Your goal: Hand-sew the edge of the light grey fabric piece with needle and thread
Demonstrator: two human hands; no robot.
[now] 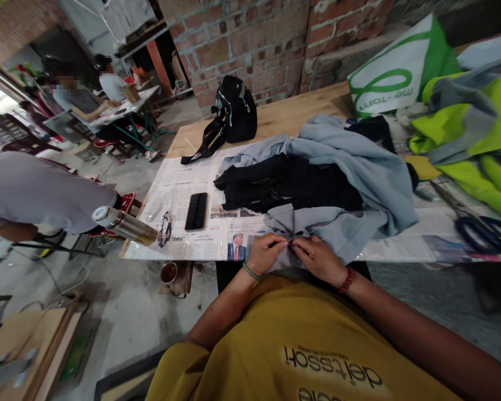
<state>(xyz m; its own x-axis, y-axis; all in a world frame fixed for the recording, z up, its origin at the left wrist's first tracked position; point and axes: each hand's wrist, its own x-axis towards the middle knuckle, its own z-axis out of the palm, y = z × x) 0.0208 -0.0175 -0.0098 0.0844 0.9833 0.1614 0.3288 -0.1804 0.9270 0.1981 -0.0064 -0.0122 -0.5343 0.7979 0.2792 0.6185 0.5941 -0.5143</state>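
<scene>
Pinching together, the fingers of the left hand (268,253) and the right hand (320,259) seemed closed on the near edge of the grey cloth (373,172), their tips almost meeting; whether anything thin lay between them was too small to tell. Both hands sat low at the front edge of the counter (279,125), likely to steady one small spot near the body. The rest of the grey cloth spread back over the counter, which probably took its weight, with the black cloth (292,184) lying across it. Newspaper (200,245) lay beneath, perhaps to keep fabric clean. The phone (196,211) and glasses (165,228) lay left, apart from the cloth; the scissors (480,225) lay right, probably within easy reach.
</scene>
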